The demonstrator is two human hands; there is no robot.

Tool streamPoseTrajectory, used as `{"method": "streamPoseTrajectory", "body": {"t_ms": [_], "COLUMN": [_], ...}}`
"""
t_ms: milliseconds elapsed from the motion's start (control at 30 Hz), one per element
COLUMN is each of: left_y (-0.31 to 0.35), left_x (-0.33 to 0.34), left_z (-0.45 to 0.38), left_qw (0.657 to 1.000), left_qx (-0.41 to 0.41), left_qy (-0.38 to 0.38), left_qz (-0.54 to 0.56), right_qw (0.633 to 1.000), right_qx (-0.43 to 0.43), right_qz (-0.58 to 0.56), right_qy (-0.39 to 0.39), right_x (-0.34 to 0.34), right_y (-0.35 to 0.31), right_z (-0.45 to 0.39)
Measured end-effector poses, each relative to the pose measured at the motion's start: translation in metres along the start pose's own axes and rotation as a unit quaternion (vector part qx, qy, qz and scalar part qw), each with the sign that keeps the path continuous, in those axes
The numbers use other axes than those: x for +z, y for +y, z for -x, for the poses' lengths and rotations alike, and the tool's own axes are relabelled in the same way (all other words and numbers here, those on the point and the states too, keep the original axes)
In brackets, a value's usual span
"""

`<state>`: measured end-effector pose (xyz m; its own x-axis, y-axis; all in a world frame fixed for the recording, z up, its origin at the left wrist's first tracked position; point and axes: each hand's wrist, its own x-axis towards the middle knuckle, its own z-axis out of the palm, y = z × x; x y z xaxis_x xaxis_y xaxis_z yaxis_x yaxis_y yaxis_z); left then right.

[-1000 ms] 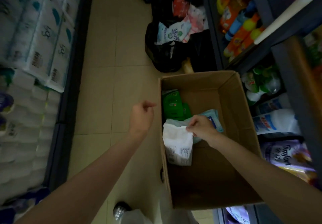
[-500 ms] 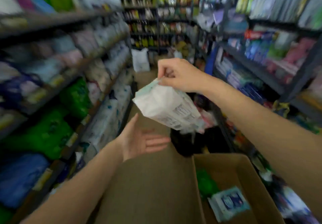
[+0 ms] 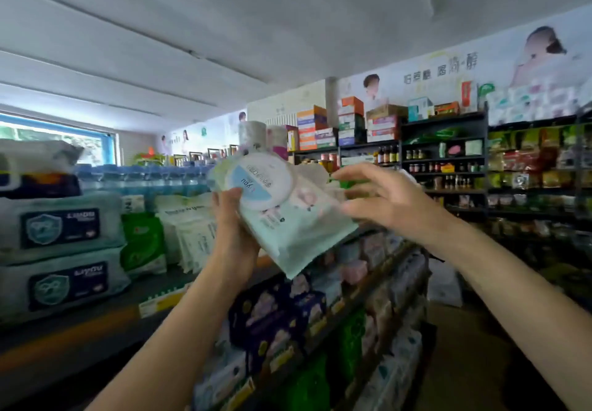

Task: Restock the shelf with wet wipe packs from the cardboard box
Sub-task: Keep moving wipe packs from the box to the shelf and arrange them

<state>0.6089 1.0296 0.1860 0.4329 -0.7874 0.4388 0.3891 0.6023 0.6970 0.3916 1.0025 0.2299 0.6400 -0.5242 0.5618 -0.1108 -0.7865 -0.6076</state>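
Observation:
A pale green wet wipe pack (image 3: 290, 218) with a round blue and white lid is held up at chest height, tilted. My left hand (image 3: 234, 234) grips its left side from below, thumb on the front. My right hand (image 3: 381, 199) hovers at the pack's right edge with fingers spread, blurred; whether it touches the pack is unclear. The top shelf (image 3: 96, 317) on the left carries stacked wipe packs (image 3: 61, 228) and upright white packs (image 3: 189, 231). The cardboard box is out of view.
Lower shelves (image 3: 320, 321) below my hands hold dark blue, pink and green packs. Bottled water (image 3: 144, 180) lines the back of the top shelf. Across the aisle, a dark rack (image 3: 448, 170) holds bottles and snacks. A white bag (image 3: 443, 285) sits on the floor.
The view swung up from the box to the top shelf. The pack rose out of the box in my right hand, and my left hand took hold of it.

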Motion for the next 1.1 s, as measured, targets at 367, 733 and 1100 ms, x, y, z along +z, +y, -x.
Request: {"method": "streamPoseTrajectory", "body": {"t_ms": [367,733,1100], "left_y": [0.079,0.160,0.169], "left_x": [-0.046,-0.107,-0.123], "left_z": [-0.038,-0.064,-0.060], "left_qw": [0.912,0.281,0.132], "left_qx": [0.240,0.310,0.255], "left_qy": [0.031,0.077,0.099], "left_qz": [-0.332,-0.905,-0.953], "right_qw": [0.960,0.879,0.789], "right_qx": [-0.126,-0.371,-0.527], "right_qz": [0.166,0.229,0.267], "right_qy": [0.187,0.193,0.170], "right_x": [0.155,0.155,0.195], "right_y": [0.017,0.023,0.009], "right_z": [-0.126,-0.248,-0.293]}}
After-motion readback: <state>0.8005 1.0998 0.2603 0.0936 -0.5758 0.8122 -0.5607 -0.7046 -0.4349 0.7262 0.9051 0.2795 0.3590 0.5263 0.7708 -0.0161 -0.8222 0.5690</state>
